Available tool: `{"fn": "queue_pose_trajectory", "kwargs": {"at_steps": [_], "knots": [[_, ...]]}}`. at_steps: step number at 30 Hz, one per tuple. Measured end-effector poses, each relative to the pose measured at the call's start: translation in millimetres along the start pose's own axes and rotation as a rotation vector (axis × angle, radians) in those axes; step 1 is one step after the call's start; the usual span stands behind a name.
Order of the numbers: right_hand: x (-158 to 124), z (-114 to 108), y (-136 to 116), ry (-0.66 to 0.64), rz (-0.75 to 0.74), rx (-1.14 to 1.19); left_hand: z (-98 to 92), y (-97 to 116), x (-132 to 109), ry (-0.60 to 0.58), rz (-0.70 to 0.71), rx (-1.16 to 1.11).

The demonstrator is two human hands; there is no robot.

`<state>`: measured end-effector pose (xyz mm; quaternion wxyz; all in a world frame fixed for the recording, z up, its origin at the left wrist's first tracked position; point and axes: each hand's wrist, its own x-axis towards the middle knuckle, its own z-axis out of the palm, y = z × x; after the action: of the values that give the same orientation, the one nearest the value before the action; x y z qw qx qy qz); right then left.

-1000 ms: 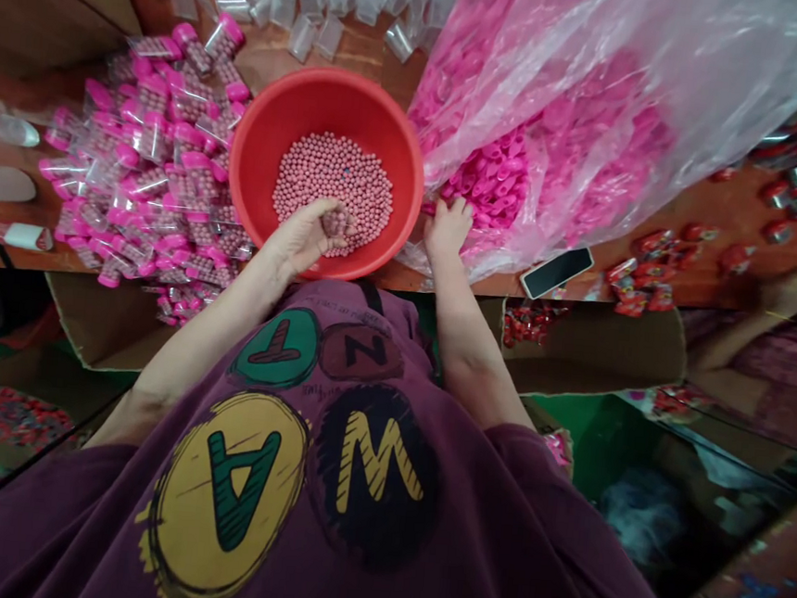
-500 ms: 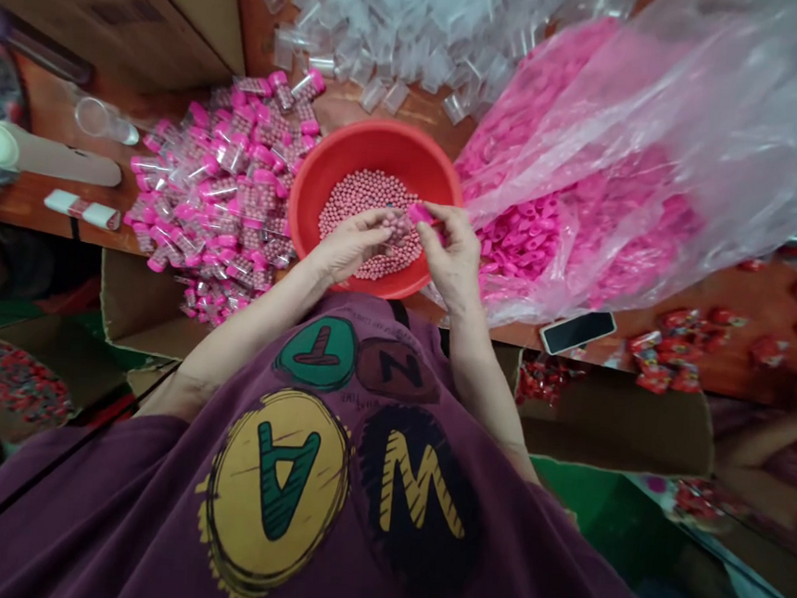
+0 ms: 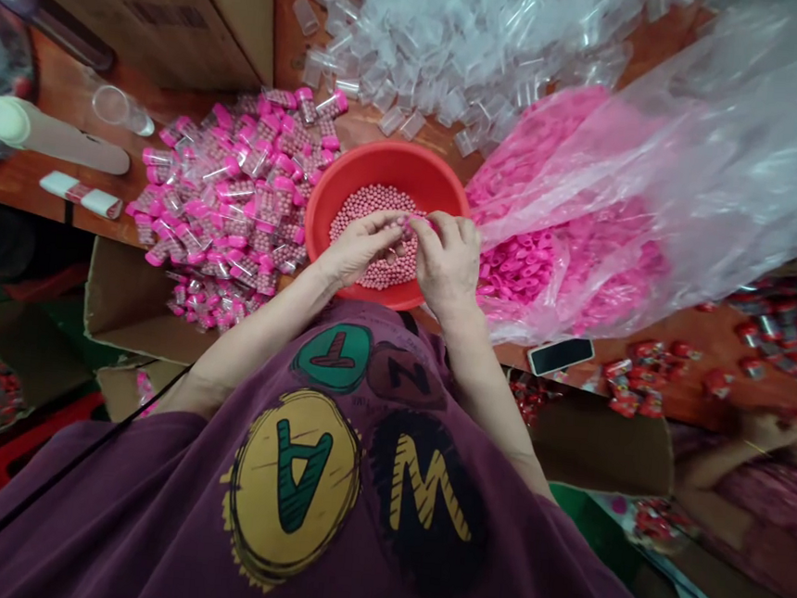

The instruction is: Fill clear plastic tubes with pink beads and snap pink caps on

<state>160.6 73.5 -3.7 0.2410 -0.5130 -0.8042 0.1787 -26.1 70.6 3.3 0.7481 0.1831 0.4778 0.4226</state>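
Note:
My left hand (image 3: 362,247) and my right hand (image 3: 447,262) meet above a red plastic basin (image 3: 390,168) holding a mound of small pink beads (image 3: 371,211). My left fingers pinch a small clear tube, mostly hidden. My right fingers hold a small pink cap (image 3: 413,223) against its end. To the left lies a heap of clear tubes with pink caps (image 3: 234,203), filled with beads. Loose empty clear tubes (image 3: 454,53) lie beyond the basin. Many pink caps (image 3: 513,264) sit in a clear plastic bag (image 3: 667,174) to the right.
A black phone (image 3: 561,356) lies on the wooden table (image 3: 46,177) near its edge, next to red packets (image 3: 632,385). A co-worker's hand (image 3: 770,432) is at the right. Open cardboard boxes (image 3: 601,452) stand below the table edge.
My left hand has risen from the beads with a tube, and my right hand has come from the bag with a cap. The two hands have closed together over the basin.

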Motion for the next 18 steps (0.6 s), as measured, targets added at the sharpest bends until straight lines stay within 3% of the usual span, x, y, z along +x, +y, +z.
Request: {"fn": "queue_pose_trajectory", "kwargs": {"at_steps": [8,14,18], "knots": [[-1.5,-15.8,-15.8,0.021,0.059,0.358,-2.9,-2.7,-1.6,-0.081,-0.024,-0.143],[3.6,-28.5,-15.1,-0.027,0.192,0.448,-3.1,-3.1,-5.3,-0.143,0.004,0.006],[5.2,-30.7,-12.4,-0.062,0.178,0.432,-4.3,-4.8,-4.7,-0.141,0.042,0.067]]}}
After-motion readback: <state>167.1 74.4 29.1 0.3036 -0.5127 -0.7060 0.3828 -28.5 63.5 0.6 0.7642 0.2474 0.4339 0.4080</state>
